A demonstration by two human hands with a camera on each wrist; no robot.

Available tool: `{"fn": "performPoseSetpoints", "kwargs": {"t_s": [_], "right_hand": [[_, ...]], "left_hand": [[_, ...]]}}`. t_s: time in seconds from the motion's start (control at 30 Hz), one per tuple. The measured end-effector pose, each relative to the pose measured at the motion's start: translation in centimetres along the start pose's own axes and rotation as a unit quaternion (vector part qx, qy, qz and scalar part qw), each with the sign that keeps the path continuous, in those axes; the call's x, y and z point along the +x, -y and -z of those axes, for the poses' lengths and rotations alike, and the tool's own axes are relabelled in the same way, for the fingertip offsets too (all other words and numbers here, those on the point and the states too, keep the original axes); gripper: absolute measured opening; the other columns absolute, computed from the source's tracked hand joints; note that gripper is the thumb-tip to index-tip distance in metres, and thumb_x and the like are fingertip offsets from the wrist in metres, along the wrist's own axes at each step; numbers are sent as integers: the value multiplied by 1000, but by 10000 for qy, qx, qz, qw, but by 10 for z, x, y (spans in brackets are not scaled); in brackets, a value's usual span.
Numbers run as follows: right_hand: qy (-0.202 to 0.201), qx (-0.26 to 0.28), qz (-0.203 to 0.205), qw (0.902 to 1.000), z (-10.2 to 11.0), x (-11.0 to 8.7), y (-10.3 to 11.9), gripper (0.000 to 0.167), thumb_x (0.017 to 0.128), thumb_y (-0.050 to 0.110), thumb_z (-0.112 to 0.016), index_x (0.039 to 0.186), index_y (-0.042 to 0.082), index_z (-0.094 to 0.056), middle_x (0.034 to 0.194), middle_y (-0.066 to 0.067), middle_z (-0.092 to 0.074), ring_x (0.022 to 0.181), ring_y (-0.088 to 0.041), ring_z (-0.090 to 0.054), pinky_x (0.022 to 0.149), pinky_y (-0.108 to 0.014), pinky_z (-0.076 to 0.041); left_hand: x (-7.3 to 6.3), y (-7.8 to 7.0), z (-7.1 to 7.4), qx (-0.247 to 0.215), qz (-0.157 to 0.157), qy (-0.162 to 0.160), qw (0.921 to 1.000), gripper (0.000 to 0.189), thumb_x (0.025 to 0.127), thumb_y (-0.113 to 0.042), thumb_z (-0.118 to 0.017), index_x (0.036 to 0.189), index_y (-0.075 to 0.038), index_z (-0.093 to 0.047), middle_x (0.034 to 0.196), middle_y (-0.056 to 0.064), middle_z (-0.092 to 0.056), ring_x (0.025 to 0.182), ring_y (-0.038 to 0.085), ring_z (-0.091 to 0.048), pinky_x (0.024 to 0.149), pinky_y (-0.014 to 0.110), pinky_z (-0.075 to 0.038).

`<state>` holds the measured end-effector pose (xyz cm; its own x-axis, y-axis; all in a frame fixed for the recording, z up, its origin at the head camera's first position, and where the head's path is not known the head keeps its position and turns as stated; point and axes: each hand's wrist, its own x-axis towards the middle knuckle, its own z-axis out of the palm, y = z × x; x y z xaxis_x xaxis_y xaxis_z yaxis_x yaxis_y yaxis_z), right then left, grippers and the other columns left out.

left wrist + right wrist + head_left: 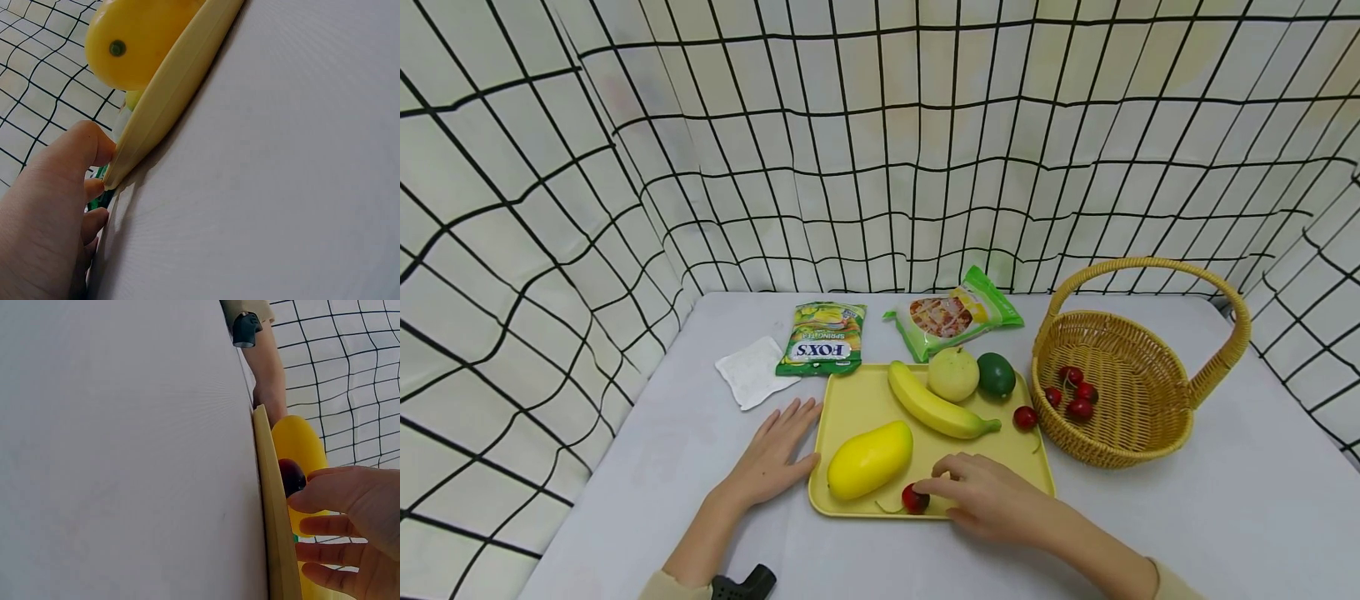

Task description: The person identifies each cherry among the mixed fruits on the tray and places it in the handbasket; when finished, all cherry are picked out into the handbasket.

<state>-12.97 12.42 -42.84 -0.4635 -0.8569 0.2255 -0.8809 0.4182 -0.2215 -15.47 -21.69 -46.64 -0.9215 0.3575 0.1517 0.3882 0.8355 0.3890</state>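
Note:
My right hand (996,500) reaches over the front edge of the yellow tray (865,400). Its index fingertip is right at a dark red cherry (915,500) with a stem, while the thumb stands a little to the cherry's right. In the right wrist view that cherry (290,477) sits just beyond the thumb, and the other fingers are loosely bent. Flat on the table at the tray's left side lies my left hand (771,458), fingers spread, thumb at the rim. A yellow mango (870,460) rests on the tray between the hands.
The tray also bears a banana (936,406), a round pale-green fruit (953,374), a dark green fruit (996,375) and another cherry (1025,418). Right of it stands a wicker basket (1150,442) with several cherries. Behind are a Foxs candy bag (823,337), a green snack bag (955,317) and white tissue (754,372).

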Motion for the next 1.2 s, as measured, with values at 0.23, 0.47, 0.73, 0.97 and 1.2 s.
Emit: {"fn": "performPoseSetpoints", "kwargs": {"t_s": [0.23, 0.47, 0.73, 0.97, 1.2], "right_hand": [[26, -20, 85, 10000, -2, 4, 2, 49, 78, 11, -70, 122, 28, -54, 104, 4, -55, 87, -9, -53, 77, -23, -48], [63, -69, 109, 9999, -1, 7, 2, 42, 79, 13, -70, 117, 25, -57, 105, 4, -55, 91, -10, -54, 79, -25, -48], [155, 107, 128, 9997, -2, 12, 2, 43, 80, 11, -68, 120, 24, -57, 106, 8, -59, 92, -8, -53, 83, -23, -46], [259, 47, 123, 9996, -3, 15, 2, 41, 81, 13, -67, 119, 26, -57, 103, 7, -58, 91, -8, -53, 81, -23, -46], [106, -53, 120, 9999, -6, 17, 2, 36, 80, 19, -69, 115, 25, -58, 99, 9, -57, 89, -7, -53, 80, -23, -46]], "left_hand": [[0, 0, 0, -37, 28, 55, 10000, 66, 86, -41, -53, 142, -12, -35, 147, 8, -31, 136, 28, -20, 110, 48, -8], [0, 1, -1, -65, 16, -1, 10000, 66, 85, -42, -53, 141, -11, -36, 146, 9, -32, 136, 29, -21, 109, 49, -9], [1, 0, -2, -71, 9, -48, 10000, 66, 85, -42, -53, 141, -11, -36, 146, 9, -32, 136, 29, -22, 109, 49, -9], [0, 0, -1, -64, -5, -53, 10000, 66, 85, -42, -53, 141, -11, -36, 145, 9, -33, 135, 29, -22, 109, 49, -10], [0, 1, 0, -69, 75, 118, 9999, 66, 87, -44, -51, 143, -13, -34, 147, 7, -30, 137, 27, -19, 110, 47, -7]]}}
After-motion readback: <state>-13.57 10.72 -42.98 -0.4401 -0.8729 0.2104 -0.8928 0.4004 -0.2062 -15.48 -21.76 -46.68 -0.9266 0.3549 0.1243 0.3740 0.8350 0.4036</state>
